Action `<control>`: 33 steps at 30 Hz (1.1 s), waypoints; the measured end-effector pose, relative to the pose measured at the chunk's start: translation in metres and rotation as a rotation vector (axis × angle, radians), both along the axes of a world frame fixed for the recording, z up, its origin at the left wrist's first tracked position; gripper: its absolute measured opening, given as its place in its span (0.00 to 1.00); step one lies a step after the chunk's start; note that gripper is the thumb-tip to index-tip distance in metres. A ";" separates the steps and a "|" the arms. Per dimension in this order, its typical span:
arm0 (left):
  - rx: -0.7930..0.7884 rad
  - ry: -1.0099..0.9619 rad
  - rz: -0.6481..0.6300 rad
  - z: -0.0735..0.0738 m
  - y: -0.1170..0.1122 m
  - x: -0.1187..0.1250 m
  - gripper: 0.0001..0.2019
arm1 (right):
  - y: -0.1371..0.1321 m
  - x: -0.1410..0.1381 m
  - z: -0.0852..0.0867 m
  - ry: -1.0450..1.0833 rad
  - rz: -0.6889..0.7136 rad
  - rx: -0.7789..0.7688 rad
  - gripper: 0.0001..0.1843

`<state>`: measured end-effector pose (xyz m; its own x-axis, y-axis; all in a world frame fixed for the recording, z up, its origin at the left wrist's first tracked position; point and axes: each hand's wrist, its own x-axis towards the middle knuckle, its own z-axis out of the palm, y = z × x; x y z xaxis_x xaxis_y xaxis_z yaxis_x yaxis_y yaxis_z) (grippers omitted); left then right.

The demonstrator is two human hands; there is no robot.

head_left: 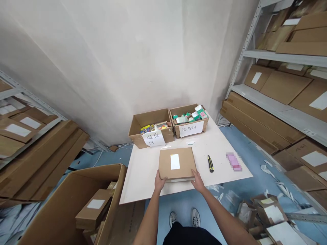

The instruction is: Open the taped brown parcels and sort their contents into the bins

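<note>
Fingers of my left hand and right hand grip the near corners of a flat cardboard parcel, which lies on the white table near its six o'clock edge. A knife lies at three o'clock; two open boxes stand at twelve.

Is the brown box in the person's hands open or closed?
Closed. The brown box lies flat on the table, its top unbroken with a white label, no flaps lifted.
</note>
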<state>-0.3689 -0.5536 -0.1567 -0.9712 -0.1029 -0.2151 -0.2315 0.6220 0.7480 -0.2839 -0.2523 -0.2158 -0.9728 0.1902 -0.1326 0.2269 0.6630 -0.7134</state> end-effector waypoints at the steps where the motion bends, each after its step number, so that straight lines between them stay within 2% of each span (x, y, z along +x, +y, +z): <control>1: -0.018 -0.009 0.012 0.007 -0.001 -0.005 0.48 | -0.003 -0.003 0.005 0.016 -0.015 0.018 0.46; 3: -0.044 -0.005 0.037 0.028 -0.003 -0.022 0.46 | -0.004 -0.016 0.024 0.060 -0.055 0.062 0.43; 6: -0.003 0.090 0.044 0.071 -0.004 -0.061 0.43 | 0.003 -0.044 0.068 0.123 -0.102 0.116 0.38; 8: 0.040 0.167 -0.030 0.096 0.000 -0.089 0.41 | 0.005 -0.064 0.094 0.126 -0.115 0.146 0.39; 10: 0.069 0.174 -0.183 0.111 0.008 -0.110 0.39 | 0.000 -0.078 0.107 0.056 -0.088 0.169 0.41; 12: -0.008 0.109 -0.342 0.111 0.016 -0.117 0.40 | -0.011 -0.084 0.107 -0.045 -0.057 0.164 0.41; 14: -0.166 0.065 -0.422 0.099 0.024 -0.111 0.41 | -0.021 -0.084 0.100 -0.124 -0.079 0.167 0.39; 15: -0.246 0.078 -0.416 0.091 0.027 -0.104 0.41 | -0.024 -0.082 0.097 -0.145 -0.109 0.183 0.39; 18: -0.398 0.159 -0.245 0.063 0.034 -0.077 0.37 | -0.027 -0.079 0.093 -0.129 -0.155 0.280 0.38; 20: -0.427 0.161 -0.161 0.048 0.041 -0.061 0.38 | -0.025 -0.079 0.098 -0.067 -0.087 0.341 0.37; 23: -0.423 0.133 -0.152 0.039 0.051 -0.051 0.46 | -0.023 -0.082 0.105 -0.016 0.029 0.382 0.36; 26: -0.418 0.105 -0.240 0.043 0.051 -0.068 0.50 | -0.027 -0.082 0.107 -0.031 0.015 0.376 0.37; 30: -0.383 0.008 -0.451 0.060 0.040 -0.118 0.50 | -0.040 -0.070 0.101 0.018 -0.034 0.424 0.38; 33: -0.400 -0.109 -0.504 0.075 0.044 -0.149 0.50 | -0.046 -0.056 0.099 0.023 -0.016 0.457 0.39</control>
